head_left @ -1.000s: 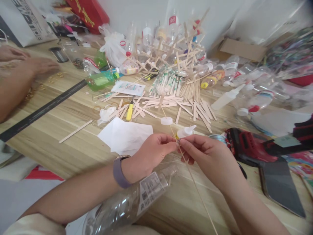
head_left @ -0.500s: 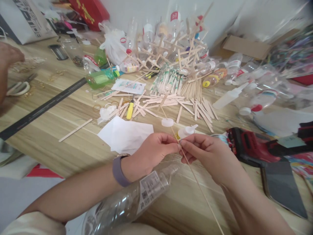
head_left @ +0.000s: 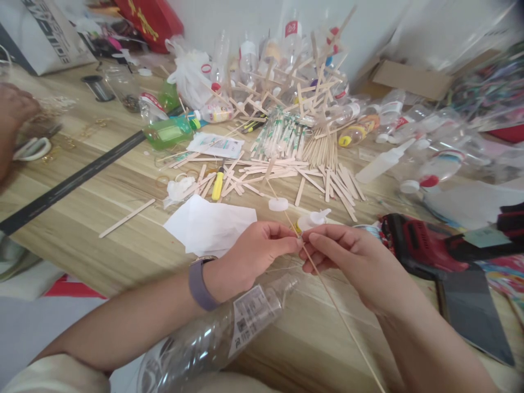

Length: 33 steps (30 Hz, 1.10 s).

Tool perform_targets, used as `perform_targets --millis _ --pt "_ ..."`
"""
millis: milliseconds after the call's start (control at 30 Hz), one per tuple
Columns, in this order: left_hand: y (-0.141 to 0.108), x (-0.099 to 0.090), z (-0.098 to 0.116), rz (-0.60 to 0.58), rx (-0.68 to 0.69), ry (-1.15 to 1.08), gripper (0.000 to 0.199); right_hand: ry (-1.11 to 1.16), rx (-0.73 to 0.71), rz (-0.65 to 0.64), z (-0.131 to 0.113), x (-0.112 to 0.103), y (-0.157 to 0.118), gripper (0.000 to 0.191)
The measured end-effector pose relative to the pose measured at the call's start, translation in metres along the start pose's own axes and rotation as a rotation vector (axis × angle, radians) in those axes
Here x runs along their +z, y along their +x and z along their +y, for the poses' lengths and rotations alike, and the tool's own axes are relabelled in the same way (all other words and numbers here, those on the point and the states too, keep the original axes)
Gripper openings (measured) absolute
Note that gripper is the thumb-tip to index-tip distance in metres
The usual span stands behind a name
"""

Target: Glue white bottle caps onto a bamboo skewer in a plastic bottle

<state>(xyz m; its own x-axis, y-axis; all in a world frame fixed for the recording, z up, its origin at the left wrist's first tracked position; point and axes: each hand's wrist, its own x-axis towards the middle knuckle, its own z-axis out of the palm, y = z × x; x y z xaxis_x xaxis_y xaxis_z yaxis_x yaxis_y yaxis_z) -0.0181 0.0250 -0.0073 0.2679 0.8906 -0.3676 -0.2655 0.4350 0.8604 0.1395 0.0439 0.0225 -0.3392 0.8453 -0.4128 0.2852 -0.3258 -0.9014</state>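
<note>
The stick [head_left: 338, 314] passes between the pinched fingertips of left hand [head_left: 256, 254] and right hand [head_left: 347, 254], at centre of the frame. The cap [head_left: 278, 204] is above them.

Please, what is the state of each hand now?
Left hand: fingertips closed on the thin stick.
Right hand: fingertips pinched at the same stick; exact grip cannot be told.

One long skewer [head_left: 338, 308], one yellow screwdriver [head_left: 218, 185], one red-and-black power tool [head_left: 423, 240], one dark spool [head_left: 98, 89], one pair of scissors [head_left: 33, 148], two green bottles [head_left: 166, 134] and craft sticks [head_left: 339, 191] too jumbled to count!
</note>
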Motion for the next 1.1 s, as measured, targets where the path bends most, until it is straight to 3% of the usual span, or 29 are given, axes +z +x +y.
perform_targets --millis 167,400,900,1100 --pt "-0.001 0.000 0.001 -0.023 0.013 0.002 0.010 -0.040 -0.030 0.039 0.002 0.002 0.000 0.032" --pt "-0.003 -0.002 0.003 -0.129 0.027 -0.038 0.008 0.022 0.007 -0.064 0.001 -0.004 0.000 0.032" --pt "-0.002 -0.008 0.010 -0.157 -0.001 0.051 0.004 0.014 -0.018 0.023 0.006 0.001 -0.001 0.030" --pt "0.000 -0.010 0.008 -0.207 0.037 0.139 0.023 0.019 -0.006 0.000 0.004 0.003 -0.003 0.032"
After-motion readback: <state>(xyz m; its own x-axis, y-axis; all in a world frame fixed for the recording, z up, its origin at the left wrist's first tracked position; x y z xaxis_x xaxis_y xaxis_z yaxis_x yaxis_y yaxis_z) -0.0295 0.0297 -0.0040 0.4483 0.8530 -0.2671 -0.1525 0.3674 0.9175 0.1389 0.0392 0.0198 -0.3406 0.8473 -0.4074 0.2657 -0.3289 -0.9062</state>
